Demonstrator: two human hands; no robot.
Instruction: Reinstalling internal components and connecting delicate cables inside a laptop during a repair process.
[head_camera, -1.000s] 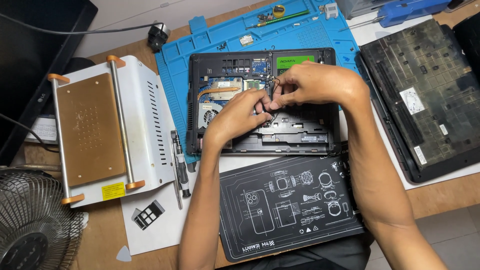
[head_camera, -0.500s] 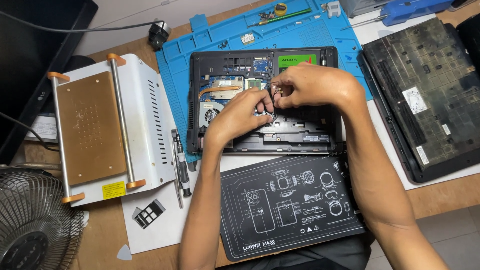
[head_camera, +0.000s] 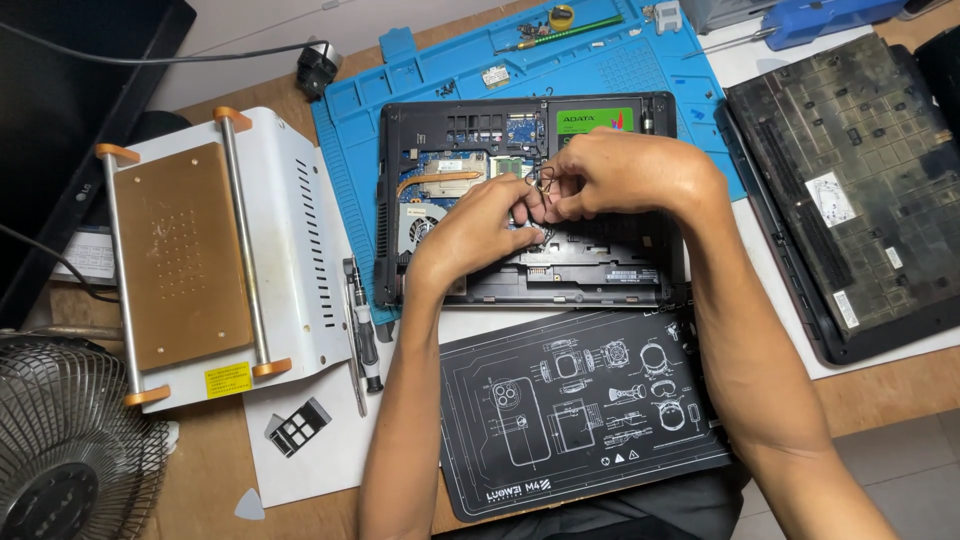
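We've got both hands over the opened laptop (head_camera: 530, 200), which sits bottom-up with its cover off on the blue work mat (head_camera: 420, 80). Our left hand (head_camera: 478, 232) is curled in over the middle of the board, fingers bent and pinched together at the tips, and our right hand (head_camera: 625, 172) comes in from the other side, also mostly closed, fingertips meeting the left ones. Between them there's a thin black wire (head_camera: 541, 180) looped up out of the chassis, and both hands seem to have a pinch on it (hard to tell exactly which fingers, they overlap a lot). Under the left wrist we can see the cooling fan (head_camera: 418, 222) and the copper heat pipe (head_camera: 438, 180), and the green-labelled drive (head_camera: 594, 121) sits in the top right bay just above the right hand. Just left of the laptop lies a screwdriver (head_camera: 364, 325), beside the white heating plate machine (head_camera: 200, 255). In front of us is a black mat with line drawings (head_camera: 570, 410), touching the laptop's near edge. The removed bottom cover (head_camera: 850, 180) is off to the right, and a round fan grille (head_camera: 65, 440) pokes in at bottom left.
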